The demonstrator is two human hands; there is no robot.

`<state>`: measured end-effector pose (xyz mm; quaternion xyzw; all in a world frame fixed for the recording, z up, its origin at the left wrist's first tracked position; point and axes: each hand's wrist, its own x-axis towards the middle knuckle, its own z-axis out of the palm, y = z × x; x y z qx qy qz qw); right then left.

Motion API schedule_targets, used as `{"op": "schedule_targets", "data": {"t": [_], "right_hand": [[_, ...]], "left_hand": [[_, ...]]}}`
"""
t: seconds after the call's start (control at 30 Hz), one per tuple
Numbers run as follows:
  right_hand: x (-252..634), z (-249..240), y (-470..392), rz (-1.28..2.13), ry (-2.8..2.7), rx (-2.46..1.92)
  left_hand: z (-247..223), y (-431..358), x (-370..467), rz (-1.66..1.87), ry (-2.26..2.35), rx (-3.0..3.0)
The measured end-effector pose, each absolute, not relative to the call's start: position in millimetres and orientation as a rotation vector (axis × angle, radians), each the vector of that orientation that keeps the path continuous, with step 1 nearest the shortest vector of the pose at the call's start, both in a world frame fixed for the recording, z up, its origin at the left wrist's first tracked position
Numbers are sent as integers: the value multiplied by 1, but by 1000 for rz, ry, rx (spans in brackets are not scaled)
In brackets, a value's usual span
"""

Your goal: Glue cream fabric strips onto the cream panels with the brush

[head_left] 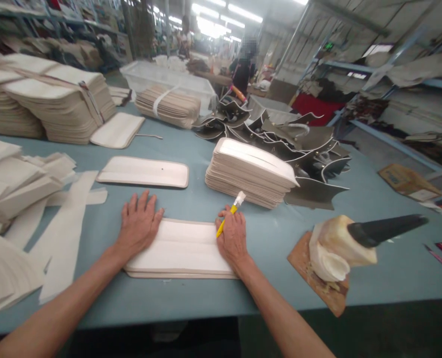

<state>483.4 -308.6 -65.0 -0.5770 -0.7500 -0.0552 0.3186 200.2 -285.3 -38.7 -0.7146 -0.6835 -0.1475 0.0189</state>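
I'm spreading my L hand (pixel 139 223) over the panels' (pixel 185 248) left end & pinching the brush (pixel 233 211) w/ my R hand (pixel 233 237) at right, prob. bracing both ends w/o setting it down.

Matt and smooth across the pale panels (pixel 187 248), cloth or paper, hard to call! Here's the brush (pixel 233 211): glossy yellow handle, plastic by its look, shiny metal band. Rough, crusted coating on the pale container (pixel 340 243)! The dark pieces (pixel 314 193) look leathery, the bin (pixel 202 89) clear plastic, the tabletop (pixel 269 253) smooth, dull-sheened.
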Motion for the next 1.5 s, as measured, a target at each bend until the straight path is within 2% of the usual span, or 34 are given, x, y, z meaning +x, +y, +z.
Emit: {"op": "schedule_targets", "data": {"t": [0.27, 0.47, 0.63, 0.77, 0.97, 1.17, 1.27, 1.5], "right_hand": [[482, -53, -305, -164, -2000, -1391], [477, -48, -313, -69, -1891, -1361], [481, -44, -321, -6, -1741, -1368], [489, -39, -330, 34, -1669, -1388], [504, -45, -356, 146, -1564, -1452], [526, -61, -395, 207, -1582, -1604], [527, -65, -411, 139, -1654, -1649], [521, -69, -420, 4, -1811, -1605]], "left_hand": [[-29, -288, 194, -509, -2082, -2202], [-11, -297, 254, -567, -1927, -2336], [-30, -300, 317, -591, -1804, -2556], [-44, -301, 325, -667, -1804, -2637], [-39, -289, 310, -955, -1981, -2647], [-4, -282, 277, -1279, -2190, -2605], [14, -289, 241, -1221, -2320, -2486], [37, -354, 168, -826, -2633, -2196]]}}
